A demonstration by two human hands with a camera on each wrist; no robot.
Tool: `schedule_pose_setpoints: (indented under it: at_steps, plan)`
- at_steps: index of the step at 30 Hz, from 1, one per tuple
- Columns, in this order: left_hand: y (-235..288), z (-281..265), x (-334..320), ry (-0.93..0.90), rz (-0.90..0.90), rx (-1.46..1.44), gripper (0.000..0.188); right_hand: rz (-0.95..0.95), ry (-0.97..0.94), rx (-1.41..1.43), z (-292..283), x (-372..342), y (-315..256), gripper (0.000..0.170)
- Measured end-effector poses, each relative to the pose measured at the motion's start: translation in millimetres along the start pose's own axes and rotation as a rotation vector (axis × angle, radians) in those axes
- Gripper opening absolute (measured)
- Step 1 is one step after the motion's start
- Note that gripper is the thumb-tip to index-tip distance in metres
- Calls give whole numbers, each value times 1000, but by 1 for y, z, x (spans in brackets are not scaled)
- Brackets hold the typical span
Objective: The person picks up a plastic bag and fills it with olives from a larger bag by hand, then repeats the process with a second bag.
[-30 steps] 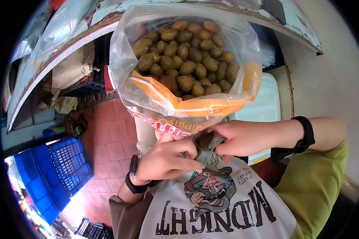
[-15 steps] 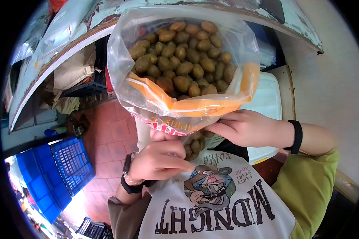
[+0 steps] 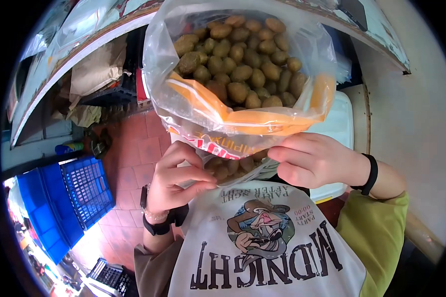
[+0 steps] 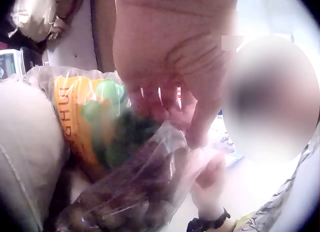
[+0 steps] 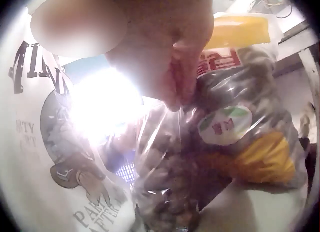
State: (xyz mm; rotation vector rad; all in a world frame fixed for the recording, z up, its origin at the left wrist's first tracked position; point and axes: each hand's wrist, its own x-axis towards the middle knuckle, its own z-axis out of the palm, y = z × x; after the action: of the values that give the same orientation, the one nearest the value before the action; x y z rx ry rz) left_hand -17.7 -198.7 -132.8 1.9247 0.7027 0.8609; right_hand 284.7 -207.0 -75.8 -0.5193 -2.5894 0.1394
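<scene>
A large printed plastic bag (image 3: 183,111) stands open at the top of the head view, full of brownish-green, olive-shaped fruits (image 3: 240,74). Below its front, close to the shirt, is a smaller clear plastic bag (image 5: 167,142) with similar brown fruits (image 3: 228,168) inside. My left hand (image 3: 176,175) pinches one side of the small bag's mouth between thumb and fingers. On the opposite side, my right hand (image 3: 319,161) pinches the rim with its fingertips. In the right wrist view the small bag hangs below the fingers, its film pulled taut.
Blue plastic crates (image 3: 86,190) stand at the left, with a black crate (image 3: 109,274) below them. A worn counter edge (image 3: 104,37) curves across the top. Behind my right hand sits a white-lidded bin (image 3: 344,119). Red floor tiles (image 3: 134,138) show at left.
My hands have moved apart, left hand leftward and right hand rightward, spreading the small bag's mouth. More of its fruits now show between them.
</scene>
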Motion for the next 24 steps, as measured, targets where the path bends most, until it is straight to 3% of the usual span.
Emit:
schedule_pose_setpoints:
  at_steps: [2,7,10,11,12,14,16,18,20,22,24]
  plan:
    - [1,0,-2,-16,-9,13,22,13,-22,8,0,0,0,21]
    - [4,19,-4,298,-203,-99,19,33,-68,74,-1,-2,-1,20]
    - [-1,19,-13,167,-245,-40,13,47,-64,72,1,-1,-2,20]
    - [-2,19,-14,191,-115,40,14,55,-54,59,2,-1,-2,20]
    - [8,18,-12,192,-116,43,14,51,-52,60,3,-2,-2,20]
    - [40,13,-5,56,114,216,17,4,19,106,4,-8,-1,21]
    - [43,17,-5,60,84,171,20,27,-4,65,2,-13,4,20]
    - [38,21,-3,171,-140,177,21,54,-14,1,1,-11,6,20]
    - [34,21,-2,165,-100,219,19,52,-123,-21,-1,-8,4,19]
    - [31,21,-4,223,-254,173,19,78,-119,-16,0,-9,3,19]
    - [25,19,-2,234,-257,173,20,100,-109,-12,2,-7,4,19]
